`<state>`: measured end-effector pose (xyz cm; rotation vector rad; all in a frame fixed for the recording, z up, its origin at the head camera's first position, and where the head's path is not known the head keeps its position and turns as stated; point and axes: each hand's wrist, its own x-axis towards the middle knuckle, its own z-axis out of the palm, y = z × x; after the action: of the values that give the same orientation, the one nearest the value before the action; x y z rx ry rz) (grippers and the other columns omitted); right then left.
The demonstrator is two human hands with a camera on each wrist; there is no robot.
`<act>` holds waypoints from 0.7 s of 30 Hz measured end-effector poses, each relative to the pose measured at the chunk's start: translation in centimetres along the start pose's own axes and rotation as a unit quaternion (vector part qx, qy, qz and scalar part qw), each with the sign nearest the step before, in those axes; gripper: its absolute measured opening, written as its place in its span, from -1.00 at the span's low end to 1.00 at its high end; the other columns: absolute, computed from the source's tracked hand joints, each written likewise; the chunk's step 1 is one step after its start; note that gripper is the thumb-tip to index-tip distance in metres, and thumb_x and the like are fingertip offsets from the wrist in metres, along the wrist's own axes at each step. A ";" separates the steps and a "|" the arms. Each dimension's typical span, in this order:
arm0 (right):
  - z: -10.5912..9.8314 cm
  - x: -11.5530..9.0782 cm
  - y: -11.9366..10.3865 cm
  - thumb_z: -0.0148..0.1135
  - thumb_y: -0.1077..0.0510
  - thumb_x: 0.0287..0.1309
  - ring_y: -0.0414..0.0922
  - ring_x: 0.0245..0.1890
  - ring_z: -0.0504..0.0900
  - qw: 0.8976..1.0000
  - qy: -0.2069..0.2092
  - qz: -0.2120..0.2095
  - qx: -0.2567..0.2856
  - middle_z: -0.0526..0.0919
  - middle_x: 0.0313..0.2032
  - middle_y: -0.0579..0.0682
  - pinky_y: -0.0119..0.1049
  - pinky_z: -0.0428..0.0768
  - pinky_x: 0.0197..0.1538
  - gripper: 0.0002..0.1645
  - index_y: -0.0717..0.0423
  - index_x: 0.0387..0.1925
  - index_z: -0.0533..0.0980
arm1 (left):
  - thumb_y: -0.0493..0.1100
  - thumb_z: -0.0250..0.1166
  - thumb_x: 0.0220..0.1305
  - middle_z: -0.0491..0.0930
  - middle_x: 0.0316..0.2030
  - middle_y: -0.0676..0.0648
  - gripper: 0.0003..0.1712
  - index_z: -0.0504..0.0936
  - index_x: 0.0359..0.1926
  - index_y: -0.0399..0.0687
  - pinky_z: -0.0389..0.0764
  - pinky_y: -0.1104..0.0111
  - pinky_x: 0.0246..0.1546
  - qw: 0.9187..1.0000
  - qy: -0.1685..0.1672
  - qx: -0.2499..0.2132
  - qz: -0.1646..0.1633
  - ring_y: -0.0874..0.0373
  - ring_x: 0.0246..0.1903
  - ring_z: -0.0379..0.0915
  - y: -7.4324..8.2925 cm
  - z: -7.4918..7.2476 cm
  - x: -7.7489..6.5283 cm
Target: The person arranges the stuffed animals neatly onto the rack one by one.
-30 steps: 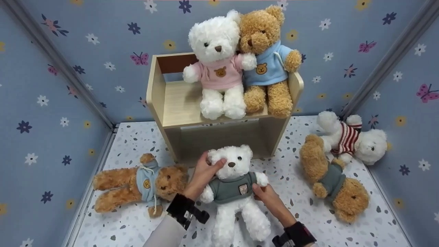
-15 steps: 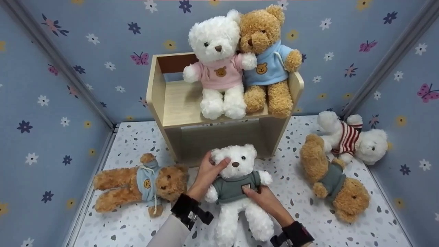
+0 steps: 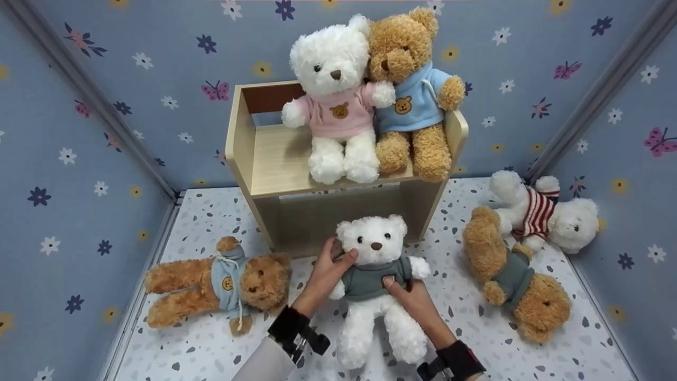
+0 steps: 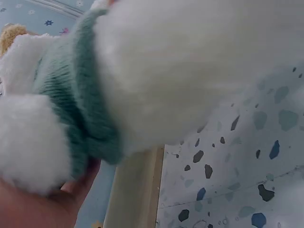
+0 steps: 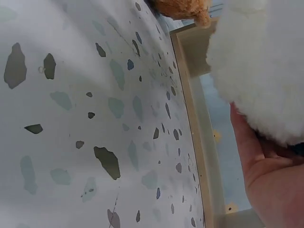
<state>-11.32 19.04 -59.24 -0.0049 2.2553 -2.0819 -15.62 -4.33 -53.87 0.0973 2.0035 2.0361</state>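
Observation:
In the head view both of my hands hold a white teddy bear (image 3: 375,233) in a dark green sweater, upright in front of the shelf and facing me. My left hand (image 3: 320,278) grips its side by the head, thumb across the cheek and fingers behind. My right hand (image 3: 420,307) grips the body, its thumb pressed on the sweater's chest patch and fingers hidden behind the back. White fur (image 4: 166,80) and the green knit (image 4: 85,95) fill much of the left wrist view. In the right wrist view my palm (image 5: 280,190) lies against the fur (image 5: 261,71).
A wooden two-tier shelf (image 3: 275,159) stands behind; a white bear in pink (image 3: 338,114) and a brown bear in blue (image 3: 418,100) sit on top. A brown bear (image 3: 227,286) lies left. A brown bear (image 3: 515,280) and a striped-sweater white bear (image 3: 539,214) lie right.
The held bear has moved right and slightly up, and its head has come more into view. My right hand has shifted from the bear's arm onto the front of the sweater.

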 end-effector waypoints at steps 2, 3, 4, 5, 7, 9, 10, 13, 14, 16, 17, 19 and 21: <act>-0.1 0.2 -0.1 0.33 0.08 0.37 -0.08 0.18 0.54 1.000 0.022 -0.001 0.005 0.56 0.20 0.14 -0.37 0.49 0.20 -0.40 0.23 0.33 0.41 | 0.32 0.33 0.35 0.13 0.54 -0.33 0.12 0.03 0.63 -0.15 0.29 -0.04 0.43 1.000 -0.012 0.012 0.000 -0.23 0.51 0.09 -0.3 0.1 -0.3; -0.2 0.3 -0.2 0.33 0.08 0.37 -0.08 0.19 0.53 0.999 0.032 -0.001 0.007 0.55 0.22 0.13 -0.38 0.49 0.20 -0.38 0.22 0.35 0.40 | 0.30 0.34 0.36 0.16 0.54 -0.30 0.06 0.10 0.61 -0.14 0.28 -0.06 0.43 1.000 -0.016 0.019 0.005 -0.21 0.52 0.08 -0.4 0.1 -0.4; -0.3 0.4 -0.3 0.33 0.07 0.37 -0.08 0.21 0.52 0.999 0.040 -0.001 0.010 0.54 0.24 0.12 -0.39 0.48 0.21 -0.36 0.21 0.37 0.38 | 0.27 0.35 0.36 0.19 0.53 -0.28 0.01 0.17 0.58 -0.12 0.28 -0.06 0.43 0.999 -0.018 0.027 0.011 -0.19 0.52 0.09 -0.6 0.2 -0.5; -0.3 0.4 -0.4 0.32 0.07 0.38 -0.09 0.23 0.51 0.999 0.046 -0.002 0.012 0.53 0.26 0.11 -0.39 0.48 0.22 -0.35 0.20 0.38 0.37 | 0.24 0.38 0.35 0.22 0.51 -0.26 -0.03 0.23 0.56 -0.12 0.29 -0.05 0.41 0.999 -0.016 0.032 0.016 -0.17 0.50 0.11 -0.8 0.3 -0.7; -0.4 0.5 -0.6 0.31 0.10 0.39 -0.09 0.23 0.51 0.998 0.055 -0.010 0.010 0.52 0.27 0.13 -0.40 0.47 0.23 -0.36 0.22 0.39 0.36 | 0.18 0.43 0.31 0.30 0.46 -0.23 -0.08 0.30 0.51 -0.14 0.34 -0.01 0.38 0.999 -0.011 0.034 0.030 -0.14 0.45 0.21 -1.2 0.5 -0.8; -0.4 0.6 -0.7 0.30 0.13 0.40 -0.11 0.23 0.50 0.998 0.063 -0.019 0.008 0.52 0.27 0.13 -0.41 0.45 0.25 -0.37 0.24 0.39 0.35 | 0.09 0.46 0.28 0.37 0.41 -0.23 -0.09 0.31 0.50 -0.17 0.40 0.05 0.34 0.999 -0.012 0.011 0.041 -0.10 0.38 0.32 -1.6 0.7 -1.0; -0.3 0.6 -0.8 0.30 0.14 0.40 -0.12 0.22 0.51 0.997 0.067 -0.022 0.007 0.52 0.26 0.14 -0.41 0.45 0.24 -0.39 0.25 0.37 0.36 | 0.06 0.48 0.27 0.40 0.39 -0.21 -0.09 0.31 0.50 -0.18 0.42 0.10 0.33 0.999 -0.012 0.002 0.045 -0.07 0.36 0.35 -1.8 0.8 -1.0; -0.2 0.6 -1.1 0.29 0.14 0.41 -0.14 0.20 0.50 0.997 0.077 -0.028 0.004 0.53 0.24 0.14 -0.42 0.44 0.23 -0.42 0.26 0.35 0.38 | -0.01 0.49 0.28 0.47 0.32 -0.16 -0.13 0.32 0.48 -0.19 0.48 0.20 0.27 0.999 -0.021 -0.018 0.044 0.04 0.26 0.45 -2.3 1.0 -1.3; -0.1 0.6 -1.2 0.30 0.13 0.40 -0.14 0.20 0.51 0.996 0.080 -0.028 0.003 0.53 0.24 0.14 -0.42 0.45 0.22 -0.42 0.25 0.34 0.39 | -0.01 0.48 0.28 0.52 0.25 -0.14 -0.19 0.37 0.43 -0.20 0.51 0.23 0.22 0.999 -0.022 -0.018 0.039 0.07 0.20 0.49 -2.4 1.1 -1.4; 0.0 0.5 -1.2 0.31 0.11 0.40 -0.14 0.20 0.51 0.996 0.079 -0.027 0.000 0.52 0.25 0.15 -0.42 0.45 0.22 -0.38 0.24 0.36 0.37 | 0.01 0.48 0.29 0.56 0.11 -0.09 -0.31 0.47 0.31 -0.22 0.54 0.27 0.13 0.999 -0.021 -0.018 0.029 0.11 0.07 0.52 -2.6 1.2 -1.6; 0.1 0.5 -1.2 0.32 0.10 0.39 -0.13 0.21 0.50 0.997 0.078 -0.028 -0.001 0.52 0.26 0.15 -0.42 0.44 0.23 -0.36 0.24 0.38 0.36 | 0.02 0.48 0.29 0.58 0.05 -0.08 -0.36 0.50 0.24 -0.21 0.56 0.27 0.09 0.999 -0.020 -0.021 0.025 0.11 0.02 0.53 -2.7 1.2 -1.6; 0.2 0.5 -1.2 0.34 0.10 0.38 -0.12 0.22 0.50 0.997 0.075 -0.028 -0.003 0.51 0.26 0.14 -0.42 0.45 0.23 -0.32 0.23 0.40 0.33 | 0.03 0.49 0.29 0.58 -0.02 -0.08 -0.43 0.53 0.15 -0.20 0.56 0.26 0.05 0.999 -0.017 -0.025 0.022 0.09 -0.03 0.53 -2.8 1.3 -1.7; 0.3 0.4 -1.2 0.36 0.11 0.37 -0.11 0.22 0.51 0.997 0.070 -0.031 -0.001 0.51 0.26 0.13 -0.41 0.46 0.22 -0.31 0.22 0.40 0.33 | 0.06 0.50 0.27 0.58 0.03 -0.08 -0.40 0.52 0.17 -0.16 0.54 0.24 0.10 0.999 -0.013 -0.020 0.021 0.09 0.02 0.53 -2.9 1.4 -1.7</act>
<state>-11.79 18.61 -58.13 0.0732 2.3659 -2.1749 -13.22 -3.39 -56.39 0.1578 1.9594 2.0886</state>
